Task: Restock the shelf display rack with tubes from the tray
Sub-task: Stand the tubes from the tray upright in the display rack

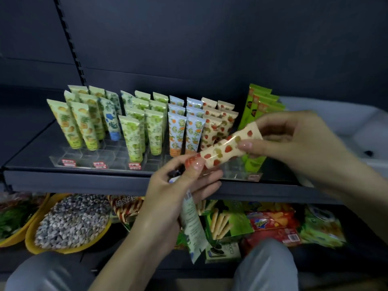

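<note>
A strawberry-print tube (228, 147) is gripped at both ends by the left hand (180, 192) and right hand (294, 139), before the display rack (88, 158).

Both forearms are bare, with no sleeves, rings or watches. The left hand (178, 185) and right hand (294, 139) show glossy nails. Pale grey-blue trousers (266, 267) cover both knees along the frame's bottom.

Cream tube (228, 147) with red strawberry and olive leaf print, pinched between fingertips (244, 146). Pale green-white tube (192, 223) under left palm. Beyond fingers: yellow-green pineapple tubes (80, 124), blue-floral tube (111, 120), orange-capped citrus tubes (185, 133), lime tubes (259, 106). Dark grey shelf (84, 179).
</note>
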`<state>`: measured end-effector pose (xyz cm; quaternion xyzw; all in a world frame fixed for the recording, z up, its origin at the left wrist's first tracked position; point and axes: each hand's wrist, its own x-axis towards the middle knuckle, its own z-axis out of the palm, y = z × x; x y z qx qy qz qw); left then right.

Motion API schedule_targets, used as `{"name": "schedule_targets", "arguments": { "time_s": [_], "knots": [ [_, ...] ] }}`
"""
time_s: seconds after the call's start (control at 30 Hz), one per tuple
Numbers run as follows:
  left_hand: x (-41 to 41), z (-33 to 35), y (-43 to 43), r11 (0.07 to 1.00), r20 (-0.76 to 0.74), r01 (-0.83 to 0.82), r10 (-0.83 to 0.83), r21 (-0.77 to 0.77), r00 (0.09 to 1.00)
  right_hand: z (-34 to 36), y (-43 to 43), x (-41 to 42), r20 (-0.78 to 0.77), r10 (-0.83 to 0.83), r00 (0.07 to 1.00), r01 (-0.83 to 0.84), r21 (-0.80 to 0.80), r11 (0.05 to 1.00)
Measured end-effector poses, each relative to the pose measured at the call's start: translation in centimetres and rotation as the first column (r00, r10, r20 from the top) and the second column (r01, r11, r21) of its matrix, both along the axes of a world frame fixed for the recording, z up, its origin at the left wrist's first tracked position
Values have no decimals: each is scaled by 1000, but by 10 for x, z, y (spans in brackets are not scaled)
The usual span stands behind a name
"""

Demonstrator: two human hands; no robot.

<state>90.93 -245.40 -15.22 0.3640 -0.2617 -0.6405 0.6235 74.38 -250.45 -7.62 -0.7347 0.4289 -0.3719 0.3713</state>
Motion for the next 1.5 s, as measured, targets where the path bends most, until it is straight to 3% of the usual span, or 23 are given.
{"name": "schedule_targets", "arguments": {
  "time_s": [0.17, 0.33, 0.63, 0.7, 0.87, 1.13, 1.5],
  "knots": [
    [-5, 1, -3, 999, -119, -48, 49, 13, 992, 21, -11, -13, -88, 16, 996, -18, -18, 1000],
    [-8, 0, -2, 999, -105, -33, 30, -25, 994, 34, -13, -12, -295, 40, 955, -62, -66, 996],
    [11, -11, -2, 1000, -12, 8, -8, -15, 1000, 67, -24, -2, -469, 7, 883, -85, -146, 986],
    [17, -14, -4, 1000, -14, -8, 8, 0, 1000, 69, -33, 1, -558, -67, 827, -71, -222, 972],
    [23, -15, -6, 999, -73, -35, 37, 27, 997, 61, -52, 17, -749, -316, 583, -155, -484, 861],
    [38, -13, -6, 999, -75, -52, 51, -9, 996, 52, -72, 27, -833, -335, 441, -106, -419, 902],
    [46, -12, -5, 998, -81, -61, 61, 1, 995, 41, -89, 28, -876, -296, 379, -82, -351, 933]
  ]
}}
